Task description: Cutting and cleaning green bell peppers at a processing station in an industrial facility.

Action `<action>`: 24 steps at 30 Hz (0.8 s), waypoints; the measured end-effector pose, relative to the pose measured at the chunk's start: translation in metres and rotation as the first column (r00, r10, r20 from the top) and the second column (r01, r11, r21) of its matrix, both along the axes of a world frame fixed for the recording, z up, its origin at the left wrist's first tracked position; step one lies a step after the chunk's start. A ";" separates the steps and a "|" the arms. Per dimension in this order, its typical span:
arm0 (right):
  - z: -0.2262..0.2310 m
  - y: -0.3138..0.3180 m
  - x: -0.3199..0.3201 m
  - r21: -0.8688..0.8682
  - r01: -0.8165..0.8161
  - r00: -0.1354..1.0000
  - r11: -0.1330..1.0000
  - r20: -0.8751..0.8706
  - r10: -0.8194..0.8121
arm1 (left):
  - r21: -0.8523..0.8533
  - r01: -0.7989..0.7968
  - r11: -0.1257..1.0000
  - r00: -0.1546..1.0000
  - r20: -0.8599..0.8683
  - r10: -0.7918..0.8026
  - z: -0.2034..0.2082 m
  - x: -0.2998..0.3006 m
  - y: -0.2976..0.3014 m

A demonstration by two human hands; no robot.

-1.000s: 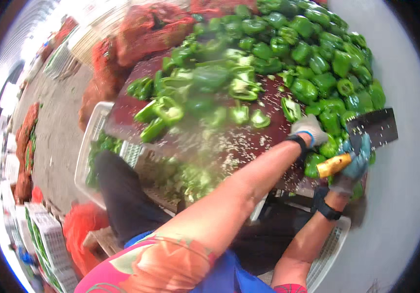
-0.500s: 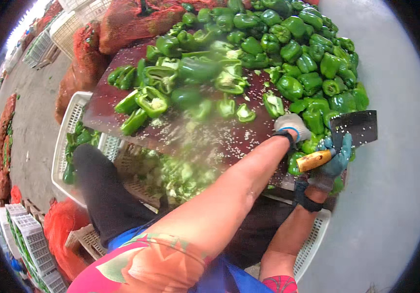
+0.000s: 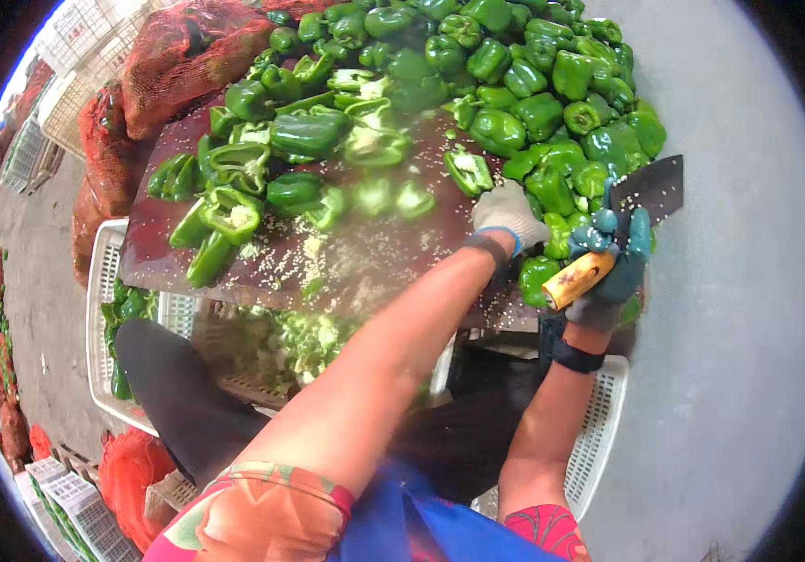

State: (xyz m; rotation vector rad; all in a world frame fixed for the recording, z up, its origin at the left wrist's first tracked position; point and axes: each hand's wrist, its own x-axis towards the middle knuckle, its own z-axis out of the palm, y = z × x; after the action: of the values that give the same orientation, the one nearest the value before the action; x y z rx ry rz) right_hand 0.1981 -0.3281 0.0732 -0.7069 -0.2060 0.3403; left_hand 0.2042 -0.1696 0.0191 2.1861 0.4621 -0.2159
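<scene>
Gripping cleaver (image 3: 650, 192) in R hand (image 3: 620, 273), closed round yellow handle (image 3: 576, 279), w/ dark blade tilted up and out past R side of pile. Resting L hand (image 3: 507, 220) by whole peppers (image 3: 538, 117), just beside cut pepper (image 3: 468, 170) on dark red surface (image 3: 163, 248); can't tell its grip, w/ fingertips hidden from view. Holding the 2 hands apart, w/ only a few peppers btwn.

Could nick L glove if swinging blade across w/o clearing fingers first, esp. over such a short gap. Might lose hold of glossy skins in gloved fingers, poss. skidding blade off a curved side. Could start a slide by pulling from low in pile, prob. rolling peppers off R edge onto grey floor (image 3: 739, 281) or against blade. Might set pieces skating on loose seeds (image 3: 374, 251), given so many scattered about. Could also knock halved peppers (image 3: 231, 214) over near edge if sweeping L arm wide, poss. into white crate (image 3: 98, 318) or pale scraps (image 3: 309, 342) below. Hard to judge mid-surface: partly blurred.
</scene>
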 end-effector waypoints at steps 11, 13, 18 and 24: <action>0.009 0.017 -0.036 -0.218 0.260 0.959 0.941 -0.058 -0.278 | 0.042 -0.119 0.992 0.917 0.388 0.093 -0.038 -0.056 0.117; 0.014 0.017 -0.044 -0.351 0.222 0.975 0.910 0.094 -0.202 | 0.112 -0.213 0.971 0.878 0.457 0.140 -0.032 -0.082 0.133; -0.042 0.026 -0.039 -0.636 0.687 0.660 0.350 0.748 0.063 | 0.008 -0.109 0.994 0.759 0.647 0.078 -0.053 -0.122 0.154; -0.027 0.094 -0.096 -0.874 0.230 0.885 0.429 0.371 0.281 | 0.068 -0.064 0.996 0.726 0.687 0.000 -0.067 -0.140 0.154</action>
State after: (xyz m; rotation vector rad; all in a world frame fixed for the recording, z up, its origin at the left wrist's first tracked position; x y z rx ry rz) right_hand 0.1024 -0.2337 0.0460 -1.9244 -0.5197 0.2859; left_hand 0.0642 -0.0159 -0.0477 2.1474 0.0768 0.6459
